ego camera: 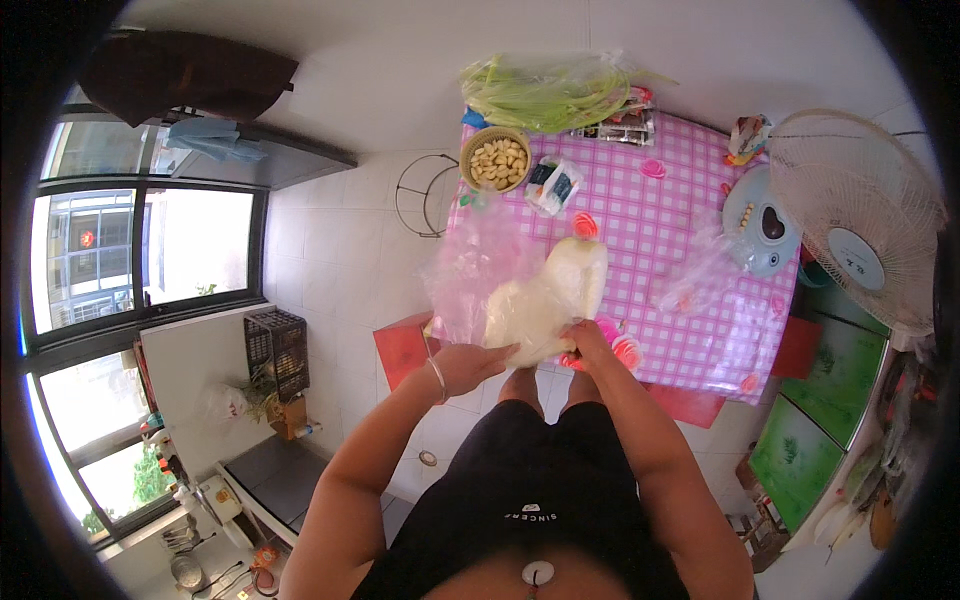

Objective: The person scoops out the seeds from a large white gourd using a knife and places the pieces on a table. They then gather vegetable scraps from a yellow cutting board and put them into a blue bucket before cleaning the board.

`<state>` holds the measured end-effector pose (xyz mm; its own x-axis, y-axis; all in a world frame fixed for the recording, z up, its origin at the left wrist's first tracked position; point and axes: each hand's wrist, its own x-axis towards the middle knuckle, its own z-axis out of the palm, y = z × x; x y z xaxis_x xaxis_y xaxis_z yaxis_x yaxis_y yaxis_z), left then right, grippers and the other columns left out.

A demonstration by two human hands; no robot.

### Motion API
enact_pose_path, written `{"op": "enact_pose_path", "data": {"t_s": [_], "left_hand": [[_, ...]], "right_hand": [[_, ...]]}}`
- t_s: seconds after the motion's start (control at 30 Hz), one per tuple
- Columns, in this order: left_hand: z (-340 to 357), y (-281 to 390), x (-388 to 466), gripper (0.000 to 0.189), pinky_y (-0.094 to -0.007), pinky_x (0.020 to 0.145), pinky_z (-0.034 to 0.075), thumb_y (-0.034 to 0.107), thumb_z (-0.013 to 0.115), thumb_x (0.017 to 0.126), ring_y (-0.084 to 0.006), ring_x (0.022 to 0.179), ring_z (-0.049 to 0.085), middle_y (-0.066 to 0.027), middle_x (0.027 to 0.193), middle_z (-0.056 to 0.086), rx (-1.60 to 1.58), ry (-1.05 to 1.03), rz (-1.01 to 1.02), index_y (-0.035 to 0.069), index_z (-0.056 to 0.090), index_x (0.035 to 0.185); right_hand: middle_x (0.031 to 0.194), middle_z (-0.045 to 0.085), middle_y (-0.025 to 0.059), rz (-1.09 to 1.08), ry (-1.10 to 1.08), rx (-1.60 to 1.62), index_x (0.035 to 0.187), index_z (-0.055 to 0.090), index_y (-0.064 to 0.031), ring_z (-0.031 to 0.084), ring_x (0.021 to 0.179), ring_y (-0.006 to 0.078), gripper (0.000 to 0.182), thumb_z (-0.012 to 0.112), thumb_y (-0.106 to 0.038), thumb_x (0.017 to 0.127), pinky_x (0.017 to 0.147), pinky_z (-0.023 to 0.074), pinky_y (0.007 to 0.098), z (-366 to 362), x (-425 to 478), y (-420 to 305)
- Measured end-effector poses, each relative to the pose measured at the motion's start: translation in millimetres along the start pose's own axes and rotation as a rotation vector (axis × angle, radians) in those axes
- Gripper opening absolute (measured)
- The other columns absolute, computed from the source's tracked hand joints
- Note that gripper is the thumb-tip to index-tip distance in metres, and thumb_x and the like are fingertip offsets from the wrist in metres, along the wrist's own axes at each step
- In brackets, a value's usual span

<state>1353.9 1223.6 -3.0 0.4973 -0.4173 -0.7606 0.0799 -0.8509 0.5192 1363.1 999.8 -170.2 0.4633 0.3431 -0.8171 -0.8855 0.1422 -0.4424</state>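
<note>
Both of my hands are at the near edge of the table, on a clear plastic bag (534,319) with pale cream-coloured contents that I cannot identify. My left hand (474,366), with a bangle at the wrist, holds the bag's near left side. The near right corner is gripped in my right hand (589,345). Just beyond lies a second pale piece, a cream-white wrapped bundle (589,262), partly overlapped by the bag. To the left, a crumpled pinkish plastic bag (484,262) rests on the checked tablecloth (675,217).
Peeled garlic cloves fill a round basket (495,159) at the back left, beside a small packet (553,184). Bagged green stalks (547,94) lie along the wall. A fan (855,247) and a light-blue appliance (761,221) stand right. A red stool (397,349) is underneath.
</note>
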Motion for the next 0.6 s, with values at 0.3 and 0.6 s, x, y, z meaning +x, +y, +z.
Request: {"op": "enact_pose_path", "data": {"t_s": [0.3,0.6], "left_hand": [[62,3,8,0.042,-0.0227,0.052,0.035,0.033,0.039,0.097,-0.0091,0.055,0.039,0.0016,0.061,0.042,-1.145,0.096,0.237,0.001,0.051,0.121],[-22,-31,-6,0.050,-0.0227,0.049,0.028,0.037,0.036,0.096,-0.0080,0.051,0.028,0.0044,0.057,0.028,-1.717,0.459,0.177,0.014,0.031,0.140]], "right_hand": [[0.090,0.063,0.0108,-0.228,0.104,0.505,0.098,0.062,-0.0022,0.061,0.077,0.0219,0.026,0.063,-0.018,0.077,0.062,0.0501,0.0344,87,91,92],[0.081,0.063,0.0100,-0.783,-0.160,-0.467,0.089,0.064,-0.0020,0.061,0.076,0.0157,0.017,0.061,-0.017,0.082,0.065,0.0496,0.0296,100,25,-23]]}}
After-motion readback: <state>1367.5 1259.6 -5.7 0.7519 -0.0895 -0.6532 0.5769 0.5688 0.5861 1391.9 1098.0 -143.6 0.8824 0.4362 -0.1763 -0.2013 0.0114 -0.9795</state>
